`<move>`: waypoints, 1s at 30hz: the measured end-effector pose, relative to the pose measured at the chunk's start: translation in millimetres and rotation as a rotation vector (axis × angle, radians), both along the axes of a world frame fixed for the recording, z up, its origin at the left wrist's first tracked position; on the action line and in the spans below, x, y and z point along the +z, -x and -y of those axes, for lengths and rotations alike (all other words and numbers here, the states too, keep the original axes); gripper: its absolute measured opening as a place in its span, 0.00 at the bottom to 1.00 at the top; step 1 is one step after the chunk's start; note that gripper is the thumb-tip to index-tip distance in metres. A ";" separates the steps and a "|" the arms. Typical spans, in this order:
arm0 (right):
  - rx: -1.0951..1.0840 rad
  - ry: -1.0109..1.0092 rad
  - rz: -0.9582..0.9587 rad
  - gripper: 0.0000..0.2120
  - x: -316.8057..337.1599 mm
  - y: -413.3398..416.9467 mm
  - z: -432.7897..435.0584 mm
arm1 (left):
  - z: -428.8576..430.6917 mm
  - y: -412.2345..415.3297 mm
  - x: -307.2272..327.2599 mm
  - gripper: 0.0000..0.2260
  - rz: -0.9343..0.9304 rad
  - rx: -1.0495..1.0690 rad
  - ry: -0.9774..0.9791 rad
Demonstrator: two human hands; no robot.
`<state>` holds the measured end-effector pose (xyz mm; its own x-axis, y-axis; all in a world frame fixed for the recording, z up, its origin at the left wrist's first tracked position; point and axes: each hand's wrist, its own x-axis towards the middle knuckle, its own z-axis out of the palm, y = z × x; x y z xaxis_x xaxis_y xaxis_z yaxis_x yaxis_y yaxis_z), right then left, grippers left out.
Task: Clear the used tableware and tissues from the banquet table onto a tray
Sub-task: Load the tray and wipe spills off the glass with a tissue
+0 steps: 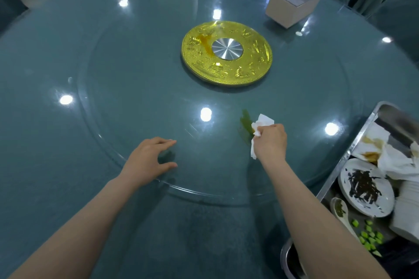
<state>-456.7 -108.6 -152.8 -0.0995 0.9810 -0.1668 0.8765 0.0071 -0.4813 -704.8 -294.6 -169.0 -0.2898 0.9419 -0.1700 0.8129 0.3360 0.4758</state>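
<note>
Tissue [260, 128]: white, crumpled, bunched in the right hand [271, 141], fingers closed round it; its lower end touches the glass turntable [136, 75] toward that disc's near edge, just beside a green smear [246, 123] on the glass.

Left hand [150, 159]: empty, fingers spread and curved, fingertips resting on the turntable near its near edge, well apart from the right hand.

Tray [353, 146]: metal, rectangular, at the right edge of the banquet table [40, 165]. Contents: stained, crumpled used tissues [385, 154] at its far end; a white plate [365, 187] with dark leafy scraps; a white spoon [340, 210] with green residue just beside the plate; green vegetable pieces [369, 236] loose at the near end; a white stack [408, 210] at the right margin, possibly bowls, cut off by the frame.

Metal bowl [289, 260]: rim only, at the near edge of the table, partly hidden behind the right forearm.

Gold disc [226, 52]: embossed, with a silver hub, at the turntable's centre, with an orange-brown stain on its left part.

Tissue box [292, 5]: grey, one sheet standing up, toward the far right edge of the table.
</note>
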 end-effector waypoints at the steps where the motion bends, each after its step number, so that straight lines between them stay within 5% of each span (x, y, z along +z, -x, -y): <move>1: 0.018 0.005 0.031 0.14 1.6 -1.4 -2.5 | -1.9 3.2 0.4 0.29 0.031 0.004 -0.007; 7: 0.025 -0.024 0.154 0.15 7.1 -14.3 -16.4 | -6.1 3.5 -10.3 0.44 -0.235 0.047 0.229; 15: 0.069 -0.022 0.181 0.14 8.7 -15.4 -9.0 | -9.4 -13.7 -9.1 0.44 -0.214 0.105 0.265; 24: 0.426 -0.083 0.006 0.14 -8.9 1.1 76.2 | -11.2 -15.1 -2.7 0.44 -0.195 0.113 0.289; 30: 0.092 -0.232 -0.193 0.10 13.2 -14.0 9.4 | -12.4 -13.7 0.8 0.44 -0.207 0.088 0.299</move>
